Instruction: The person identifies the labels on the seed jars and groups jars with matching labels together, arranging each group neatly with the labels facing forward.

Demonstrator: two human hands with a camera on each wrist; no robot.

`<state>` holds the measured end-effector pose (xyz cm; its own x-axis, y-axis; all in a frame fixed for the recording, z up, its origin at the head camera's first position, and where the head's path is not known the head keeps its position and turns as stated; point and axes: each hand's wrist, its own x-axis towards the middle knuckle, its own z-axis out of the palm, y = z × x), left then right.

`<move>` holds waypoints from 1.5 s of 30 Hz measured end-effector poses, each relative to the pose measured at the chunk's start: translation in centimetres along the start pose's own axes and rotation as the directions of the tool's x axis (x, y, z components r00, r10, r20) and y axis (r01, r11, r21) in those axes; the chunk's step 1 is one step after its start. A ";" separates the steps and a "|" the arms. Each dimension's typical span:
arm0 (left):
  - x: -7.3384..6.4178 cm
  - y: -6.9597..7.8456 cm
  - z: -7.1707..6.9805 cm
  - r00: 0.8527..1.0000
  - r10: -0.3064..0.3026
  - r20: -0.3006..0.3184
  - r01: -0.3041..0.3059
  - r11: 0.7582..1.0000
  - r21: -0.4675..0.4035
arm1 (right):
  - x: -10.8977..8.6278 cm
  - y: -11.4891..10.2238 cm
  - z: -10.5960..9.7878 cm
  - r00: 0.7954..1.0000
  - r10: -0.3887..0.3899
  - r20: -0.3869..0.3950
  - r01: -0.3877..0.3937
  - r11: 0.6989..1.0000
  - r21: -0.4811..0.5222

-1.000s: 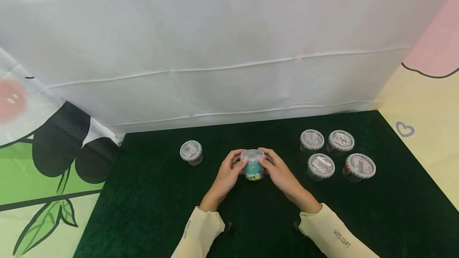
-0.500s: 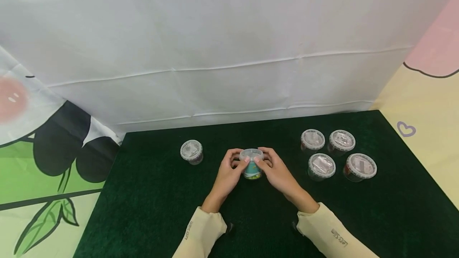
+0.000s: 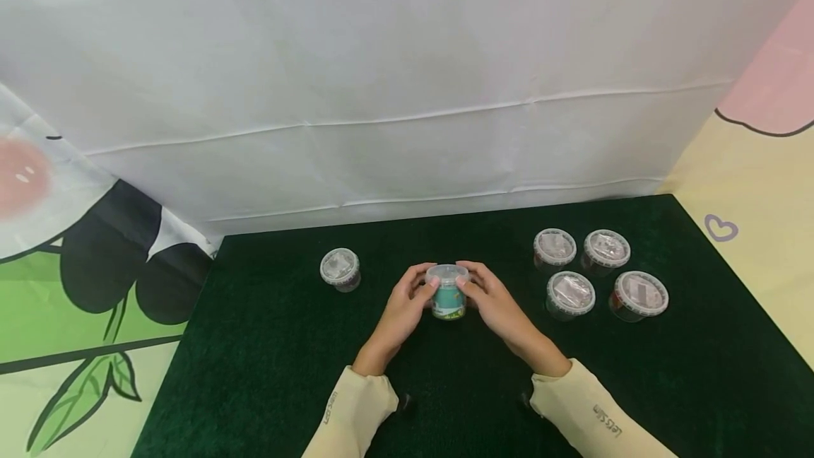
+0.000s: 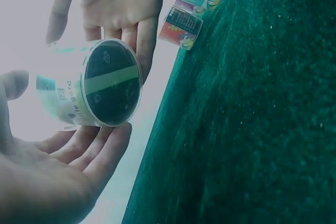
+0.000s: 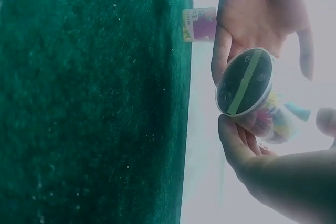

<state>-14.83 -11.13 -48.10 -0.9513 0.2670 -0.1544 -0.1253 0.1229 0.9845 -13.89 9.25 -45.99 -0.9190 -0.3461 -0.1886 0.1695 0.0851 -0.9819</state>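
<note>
The thumbs (image 3: 429,290) sit a bit wider apart than a moment ago, so the hold seems to be shifting. The left hand (image 3: 403,300) and right hand (image 3: 493,302) hold 1 clear tub with a teal label (image 3: 449,300) between them, up off the green bench (image 3: 254,359). 1 lidded tub (image 3: 340,268) sits left of the left hand. 4 more lidded tubs (image 3: 571,292) sit right of the right hand. None blocks either hand.
</note>
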 end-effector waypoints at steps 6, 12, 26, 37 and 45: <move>0.0 0.0 0.1 0.999 -0.011 -0.041 0.011 1.000 -0.006 | 0.0 0.1 0.2 1.000 -0.014 -0.021 0.014 1.000 -0.022; 0.0 -0.1 0.5 0.993 0.001 -0.114 0.003 0.999 0.035 | 0.0 0.4 0.3 0.999 -0.026 -0.035 0.025 0.999 -0.030; -0.1 0.1 0.9 0.994 0.003 -0.114 0.003 0.998 0.060 | 0.2 0.5 0.2 0.999 0.001 -0.048 -0.002 1.000 -0.009; -0.2 0.0 0.5 1.000 -0.018 0.008 0.017 0.999 0.051 | 0.0 0.4 -0.1 1.000 -0.005 0.015 0.005 1.000 0.014; -0.2 0.0 0.6 0.997 -0.005 -0.077 0.009 0.999 0.044 | 0.1 0.4 0.0 1.000 -0.003 -0.015 0.003 1.000 0.009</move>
<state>-14.51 -10.62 -48.15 -0.9695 0.1917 -0.1526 -0.1211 0.1668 0.9785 -13.89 9.30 -46.40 -0.9249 -0.3319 -0.1852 0.1697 0.0756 -0.9826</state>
